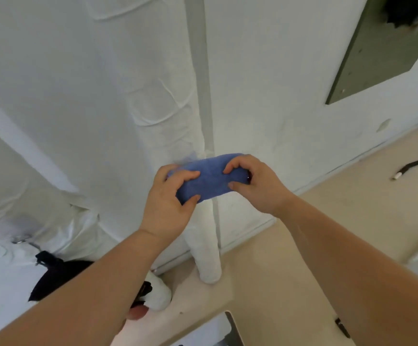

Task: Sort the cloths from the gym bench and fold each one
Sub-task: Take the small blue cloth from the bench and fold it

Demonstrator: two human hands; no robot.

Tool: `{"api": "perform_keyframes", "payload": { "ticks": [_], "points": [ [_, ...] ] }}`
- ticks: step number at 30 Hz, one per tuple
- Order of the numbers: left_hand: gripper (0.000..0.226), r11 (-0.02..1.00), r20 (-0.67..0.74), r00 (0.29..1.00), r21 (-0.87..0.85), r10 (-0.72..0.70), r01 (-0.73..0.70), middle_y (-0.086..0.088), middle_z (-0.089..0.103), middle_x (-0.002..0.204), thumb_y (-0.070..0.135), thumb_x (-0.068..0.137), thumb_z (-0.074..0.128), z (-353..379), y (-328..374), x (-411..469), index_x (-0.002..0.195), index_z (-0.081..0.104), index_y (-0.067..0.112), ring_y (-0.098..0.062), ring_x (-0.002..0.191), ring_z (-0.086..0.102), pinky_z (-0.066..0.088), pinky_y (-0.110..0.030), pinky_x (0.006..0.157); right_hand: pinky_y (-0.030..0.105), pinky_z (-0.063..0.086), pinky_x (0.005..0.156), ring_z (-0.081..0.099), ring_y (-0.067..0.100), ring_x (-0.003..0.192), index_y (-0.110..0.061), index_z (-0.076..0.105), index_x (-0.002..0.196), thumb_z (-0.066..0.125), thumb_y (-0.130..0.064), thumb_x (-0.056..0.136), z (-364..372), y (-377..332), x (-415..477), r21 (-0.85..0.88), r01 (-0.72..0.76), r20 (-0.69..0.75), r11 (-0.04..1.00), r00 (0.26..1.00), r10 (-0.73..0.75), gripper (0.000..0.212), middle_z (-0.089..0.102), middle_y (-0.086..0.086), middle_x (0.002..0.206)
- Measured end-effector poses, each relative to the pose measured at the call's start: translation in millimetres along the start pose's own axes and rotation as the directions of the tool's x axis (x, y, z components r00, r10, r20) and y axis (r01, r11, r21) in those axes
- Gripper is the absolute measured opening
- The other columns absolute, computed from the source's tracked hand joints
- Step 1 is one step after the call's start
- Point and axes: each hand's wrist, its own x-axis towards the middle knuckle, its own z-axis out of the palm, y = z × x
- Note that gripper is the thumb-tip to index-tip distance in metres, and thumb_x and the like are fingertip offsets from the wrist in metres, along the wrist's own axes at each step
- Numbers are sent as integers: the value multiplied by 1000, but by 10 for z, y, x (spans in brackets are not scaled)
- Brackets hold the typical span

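Now the left hand (168,208) and right hand (255,186) each grip one end of a small blue cloth (210,182), fingers curled round it.

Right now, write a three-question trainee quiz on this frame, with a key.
1. Multiple choice: what colour is the cloth held up in front of the person? A red, B blue, C green.
2. True or false: the left hand alone grips the cloth, while the right hand hangs free.
3. Fill in: the black fabric lies low on the person's ____ side.

Key
1. B.
2. False: both hands grip it, one at each end.
3. Left.
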Motion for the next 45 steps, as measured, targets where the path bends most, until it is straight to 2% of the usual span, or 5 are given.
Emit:
{"api": "perform_keyframes", "payload": {
  "ticks": [5, 11, 16, 22, 45],
  "points": [
    [49, 991, -97, 988, 68, 119, -112, -13, 52, 119, 2, 75, 75, 45, -59, -13, 116, 60, 25, -11, 105, 52, 34, -1, 96, 5, 38, 78, 52, -9, 91, -31, 59, 92, 69, 5, 79, 191, 95, 127, -32, 77, -78, 997, 994, -79, 40, 59, -2, 103],
    [49, 996, -172, 983, 74, 71, -59, 0, 47, 120, -4, 73, 82, -80, -100, -143, 114, 69, 18, 10, 107, 49, 39, -7, 94, 10, 39, 78, 55, 1, 91, -28, 62, 94, 70, 1, 78, 286, 62, 108, 10, 139, -64, 990, 988, -138, 34, 60, 1, 104],
    [49, 994, -155, 984, 84, 82, -70, -13, 56, 116, -4, 71, 84, -286, -83, -104, 114, 70, 14, -16, 105, 59, 43, -13, 93, 7, 38, 76, 54, -2, 90, -31, 61, 94, 72, 2, 79, 286, -83, 128, 52, 162, -12, 985, 987, -162, 37, 57, -6, 102],
    [51, 997, -193, 978, 27, 73, -70, -14, 55, 114, -7, 71, 82, -373, -222, -3, 110, 65, 21, 7, 108, 52, 41, -12, 94, 9, 40, 77, 54, 1, 91, -32, 59, 93, 71, 0, 80, 369, -176, 214, 61, 185, 18, 981, 982, -186, 36, 55, -6, 105],
    [46, 998, -204, 977, 32, 67, -62, -7, 44, 118, 0, 72, 80, 126, -569, -211, 103, 53, 23, 4, 99, 50, 40, -8, 90, 16, 40, 72, 52, 17, 83, -19, 54, 91, 69, -4, 80, 711, 205, 113, -108, 178, -100, 978, 977, -189, 25, 53, 0, 101]
  ]
}}
